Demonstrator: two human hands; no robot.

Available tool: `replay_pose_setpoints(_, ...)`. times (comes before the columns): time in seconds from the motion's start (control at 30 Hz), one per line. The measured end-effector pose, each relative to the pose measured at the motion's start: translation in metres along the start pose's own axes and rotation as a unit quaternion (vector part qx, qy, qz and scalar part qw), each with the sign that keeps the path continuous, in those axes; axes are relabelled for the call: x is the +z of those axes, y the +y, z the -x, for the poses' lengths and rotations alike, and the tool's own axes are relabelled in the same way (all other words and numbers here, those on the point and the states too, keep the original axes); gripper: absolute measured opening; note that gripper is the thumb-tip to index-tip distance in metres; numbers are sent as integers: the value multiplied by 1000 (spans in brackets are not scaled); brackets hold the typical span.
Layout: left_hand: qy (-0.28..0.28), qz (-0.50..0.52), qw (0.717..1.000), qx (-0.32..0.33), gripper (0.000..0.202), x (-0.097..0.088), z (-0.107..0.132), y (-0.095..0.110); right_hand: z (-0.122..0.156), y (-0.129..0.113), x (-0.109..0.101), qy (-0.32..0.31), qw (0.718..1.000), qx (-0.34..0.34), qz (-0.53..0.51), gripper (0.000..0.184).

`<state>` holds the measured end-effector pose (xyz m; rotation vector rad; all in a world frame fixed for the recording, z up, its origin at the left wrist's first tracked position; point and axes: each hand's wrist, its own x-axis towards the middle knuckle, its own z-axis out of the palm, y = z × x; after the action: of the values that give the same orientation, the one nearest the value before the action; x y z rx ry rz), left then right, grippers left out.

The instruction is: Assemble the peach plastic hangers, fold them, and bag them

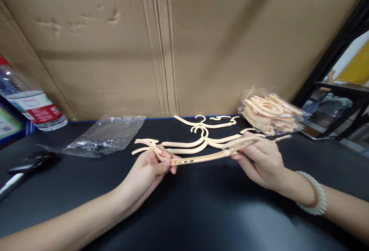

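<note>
A beige plastic folding hanger (198, 160) is held level above the black table, with small slots along its bar. My left hand (150, 165) pinches its left end between thumb and fingers, where an arm folds up and back. At the opposite end, my right hand (263, 161) closes around the joint; the piece there is slightly blurred. Just beyond the held one lie several assembled beige hangers (184, 151), their hooks close together. Farther back rests another hanger (201, 124), beside a small loose beige piece (220, 118).
A clear bag of beige hanger parts (268, 114) sits at the back right. On the left are a flattened clear plastic bag (112, 133), a bottle with a red label (43, 107) and a black mouse (33, 162). Cardboard (225, 47) stands behind the table (184, 212).
</note>
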<state>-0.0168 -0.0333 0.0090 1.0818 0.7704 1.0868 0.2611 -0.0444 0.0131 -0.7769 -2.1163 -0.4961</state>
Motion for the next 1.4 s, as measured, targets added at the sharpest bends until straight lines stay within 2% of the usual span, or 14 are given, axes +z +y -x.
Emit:
replay_pose_setpoints(0.13, 9, 0, 1000, -1, 27, 1, 1, 1, 0, -3, 1, 16, 1000, 4, -5, 6)
replay_pose_setpoints(0.3, 47, -6, 999, 13, 27, 4, 5, 0, 0, -6, 0, 7, 1000, 28, -8, 5)
replay_pose_setpoints(0.53, 62, 2, 998, 16, 31, 6, 6, -1, -4, -9, 0, -7, 992, 124, -18, 12)
replay_pose_setpoints(0.7, 53, -73, 995, 45, 19, 4, 6, -5, -7, -1, 3, 25, 980, 196, -25, 15)
replay_pose_setpoints(0.77, 17, -147, 987, 55, 16, 4, 8, -6, -9, 4, 2, 39, 972, 229, -42, 16)
replay_pose_setpoints(0.83, -56, -248, 964, 74, 15, 7, 13, -6, -10, 8, 0, 52, 965, 253, -51, 18)
replay_pose_setpoints(0.9, -146, -350, 919, 110, 11, 10, 20, -4, -11, 11, 0, 52, 962, 262, -61, 18)
replay_pose_setpoints(1.0, -278, -482, 809, 191, 12, 16, 30, 3, -8, 10, 4, -9, 965, 250, -85, 16)
replay_pose_setpoints(1.07, -326, -548, 733, 237, 17, 18, 35, 6, -4, 8, 9, -82, 967, 221, -94, 13)
replay_pose_setpoints(1.1, -330, -571, 708, 251, 18, 19, 36, 7, -2, 7, 11, -119, 967, 203, -93, 11)
replay_pose_setpoints(1.17, -312, -593, 693, 267, 16, 19, 36, 7, 2, 6, 14, -177, 964, 177, -88, 9)
replay_pose_setpoints(1.4, -228, -605, 712, 276, 16, 14, 37, -6, -2, 9, 8, -264, 945, 185, -62, 10)
